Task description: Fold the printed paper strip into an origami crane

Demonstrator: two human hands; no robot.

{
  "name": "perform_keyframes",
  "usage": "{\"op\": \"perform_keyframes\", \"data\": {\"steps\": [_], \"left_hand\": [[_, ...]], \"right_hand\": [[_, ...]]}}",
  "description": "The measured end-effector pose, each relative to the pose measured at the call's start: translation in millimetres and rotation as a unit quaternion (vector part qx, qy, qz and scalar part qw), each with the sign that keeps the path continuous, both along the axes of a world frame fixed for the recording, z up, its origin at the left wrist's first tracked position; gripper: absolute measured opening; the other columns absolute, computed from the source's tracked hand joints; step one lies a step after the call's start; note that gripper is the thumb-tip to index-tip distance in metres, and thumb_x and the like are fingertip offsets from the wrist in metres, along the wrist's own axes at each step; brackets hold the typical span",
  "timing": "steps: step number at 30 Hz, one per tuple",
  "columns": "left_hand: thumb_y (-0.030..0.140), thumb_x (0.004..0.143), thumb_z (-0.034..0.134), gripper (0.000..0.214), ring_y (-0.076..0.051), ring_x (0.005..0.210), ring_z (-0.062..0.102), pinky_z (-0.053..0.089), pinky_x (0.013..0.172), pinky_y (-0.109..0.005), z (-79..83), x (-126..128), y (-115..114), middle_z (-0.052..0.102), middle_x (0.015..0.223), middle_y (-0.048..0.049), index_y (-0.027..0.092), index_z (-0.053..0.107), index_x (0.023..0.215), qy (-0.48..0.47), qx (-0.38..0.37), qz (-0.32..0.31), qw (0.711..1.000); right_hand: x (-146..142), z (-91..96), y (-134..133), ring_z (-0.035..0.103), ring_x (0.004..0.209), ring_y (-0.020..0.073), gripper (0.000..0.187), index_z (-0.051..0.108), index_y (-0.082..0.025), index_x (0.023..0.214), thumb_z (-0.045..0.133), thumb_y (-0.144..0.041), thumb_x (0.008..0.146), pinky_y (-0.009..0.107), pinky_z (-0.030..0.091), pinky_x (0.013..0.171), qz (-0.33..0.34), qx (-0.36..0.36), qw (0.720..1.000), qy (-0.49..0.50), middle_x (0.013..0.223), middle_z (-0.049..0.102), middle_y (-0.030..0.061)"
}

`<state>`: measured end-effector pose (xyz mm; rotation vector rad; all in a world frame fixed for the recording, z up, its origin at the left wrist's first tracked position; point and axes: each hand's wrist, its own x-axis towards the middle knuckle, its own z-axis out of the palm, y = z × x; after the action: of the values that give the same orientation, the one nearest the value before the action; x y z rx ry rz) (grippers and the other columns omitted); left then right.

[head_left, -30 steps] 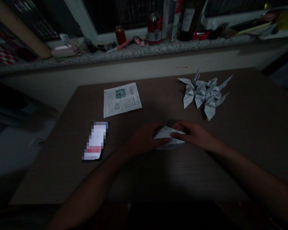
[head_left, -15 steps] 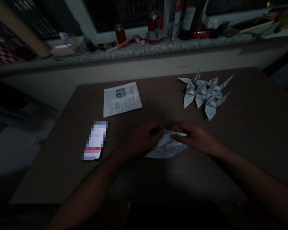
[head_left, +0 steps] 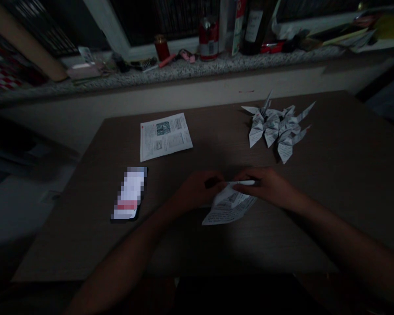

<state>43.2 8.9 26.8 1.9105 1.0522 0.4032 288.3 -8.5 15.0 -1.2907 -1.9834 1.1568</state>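
Left hand [head_left: 197,192] and right hand [head_left: 265,186], close together, each pinch the top edge of a part-folded paper [head_left: 228,208] lying on the dark wooden table [head_left: 216,249]. A second ago it was bunched between them; now a flap lies opened toward the person. Beyond: phone [head_left: 129,193], printed sheet [head_left: 165,136], heap of paper cranes [head_left: 276,129], cluttered stone ledge [head_left: 216,65].

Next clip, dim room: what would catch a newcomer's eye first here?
The lit phone glows at the left of the table, the brightest thing in a dark scene. At centre, the left hand and right hand pinch a half-folded printed paper. At the far right lies a cluster of folded paper cranes, with a flat printed sheet beyond the phone.
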Motion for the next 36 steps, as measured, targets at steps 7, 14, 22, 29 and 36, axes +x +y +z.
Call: {"op": "perform_keyframes", "data": {"steps": [7, 14, 22, 29, 36], "left_hand": [[0.037, 0.098, 0.058, 0.020, -0.017, 0.086, 0.066, 0.051, 0.080, -0.028, -4.9, -2, 4, 0.073, 0.092, -0.0004, 0.021, 0.070, 0.094, -0.012, 0.024, 0.051, 0.998], [0.035, 0.098, 0.057, 0.018, -0.017, 0.088, 0.067, 0.052, 0.081, -0.029, -9.5, -4, 4, 0.073, 0.096, -0.0008, 0.021, 0.069, 0.099, -0.029, 0.020, 0.035, 0.999], [0.036, 0.098, 0.062, 0.019, -0.016, 0.087, 0.067, 0.051, 0.080, -0.028, -8.1, 2, 2, 0.074, 0.094, -0.0013, 0.020, 0.072, 0.097, -0.029, 0.017, 0.034, 0.999], [0.036, 0.098, 0.063, 0.020, -0.016, 0.085, 0.066, 0.050, 0.078, -0.027, -9.5, -5, 8, 0.073, 0.094, -0.0021, 0.019, 0.073, 0.096, -0.054, 0.002, 0.023, 0.998], [0.035, 0.096, 0.066, 0.018, -0.015, 0.080, 0.066, 0.048, 0.073, -0.026, -11.4, -6, 9, 0.073, 0.089, -0.0013, 0.018, 0.073, 0.093, -0.065, -0.005, 0.023, 0.998]], "right_hand": [[9, 1.3, 10, 0.071, 0.077, 0.0225, 0.027, 0.078, -0.024, 0.095, 0.073, -0.048, 0.085, 0.033, 0.054, 0.068, -0.108, 0.008, 0.994, 0.010, 0.088, 0.079, 0.0040], [12, -0.6, 11, 0.066, 0.065, 0.0191, 0.030, 0.078, -0.023, 0.090, 0.070, -0.052, 0.087, 0.030, 0.048, 0.058, -0.116, -0.011, 0.993, 0.021, 0.072, 0.074, 0.0020], [9, 1.6, 6, 0.071, 0.074, 0.0201, 0.026, 0.081, -0.023, 0.090, 0.071, -0.048, 0.087, 0.031, 0.053, 0.065, -0.086, -0.029, 0.995, 0.037, 0.083, 0.079, 0.0034], [17, 0.7, 9, 0.074, 0.084, 0.0222, 0.043, 0.081, -0.022, 0.101, 0.068, -0.061, 0.089, 0.035, 0.059, 0.074, -0.028, -0.112, 0.988, 0.103, 0.094, 0.081, 0.0062], [13, -1.1, 10, 0.072, 0.086, 0.0212, 0.040, 0.078, -0.022, 0.105, 0.061, -0.056, 0.095, 0.034, 0.057, 0.075, -0.002, -0.063, 0.995, 0.079, 0.098, 0.079, 0.0061]]}}
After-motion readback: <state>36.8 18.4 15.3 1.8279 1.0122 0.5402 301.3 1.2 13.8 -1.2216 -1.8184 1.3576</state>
